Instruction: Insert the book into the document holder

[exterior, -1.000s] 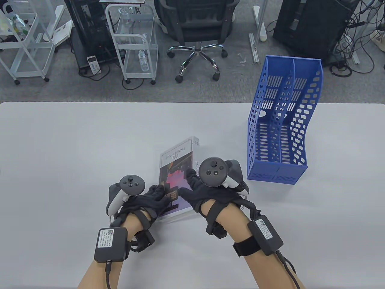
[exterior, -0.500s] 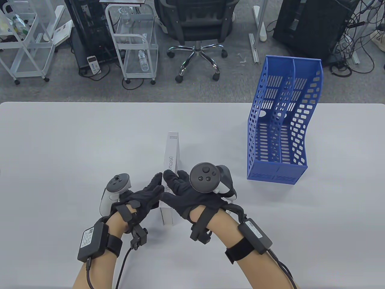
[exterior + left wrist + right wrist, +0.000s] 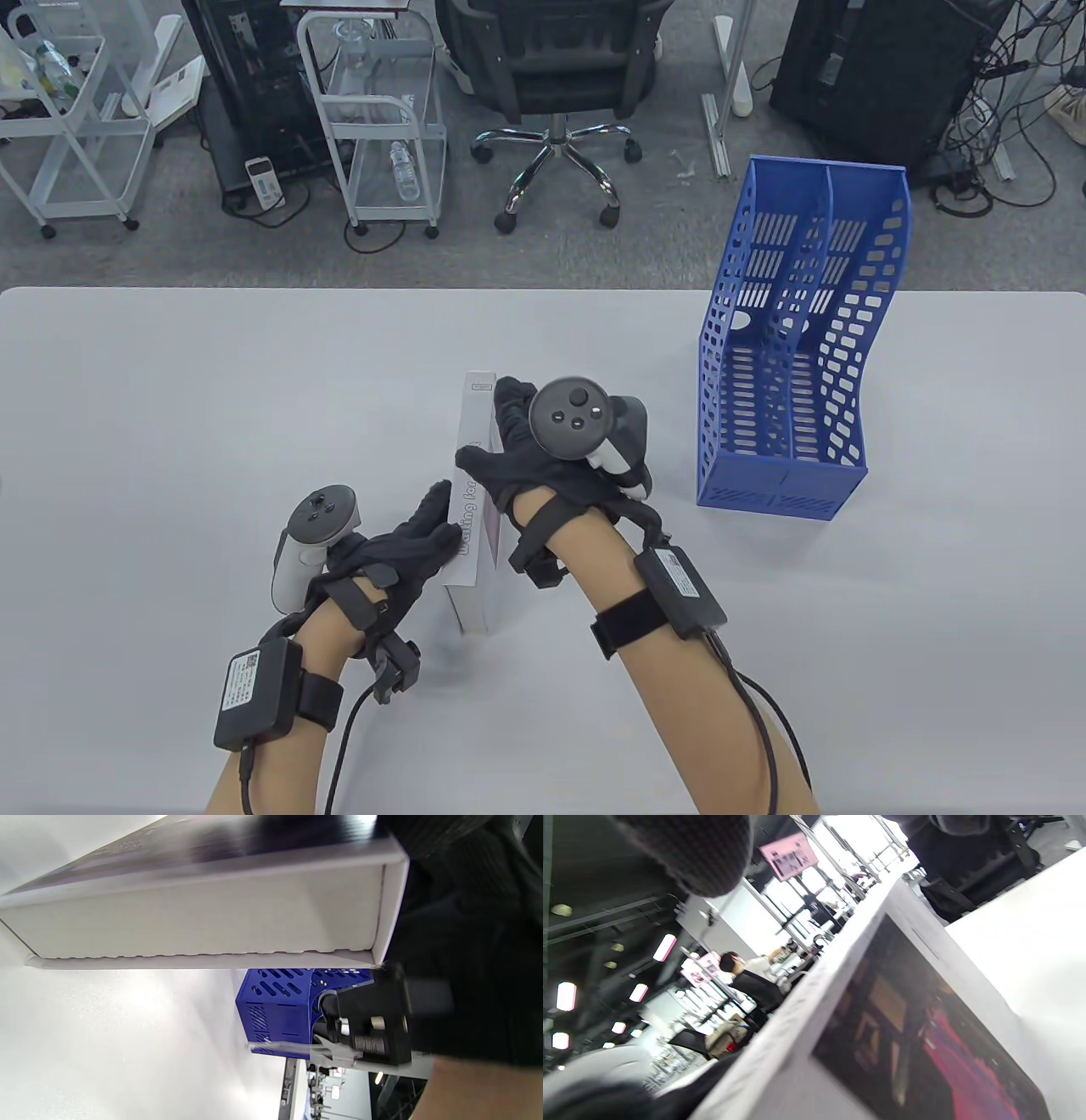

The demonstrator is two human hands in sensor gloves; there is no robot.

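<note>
While the book is stood on edge, spine up, at mid-table, its near end is steadied by the left hand; its top is clasped by the right hand, presumably for carrying to the blue document holder, well apart rightward.

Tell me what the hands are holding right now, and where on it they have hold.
The book, stood on edge with its spine up. The right hand grips over the spine at mid-length; the left hand presses its fingers against the left cover nearer the person.

Overhead table view; wrist views close, perhaps sideways.
</note>
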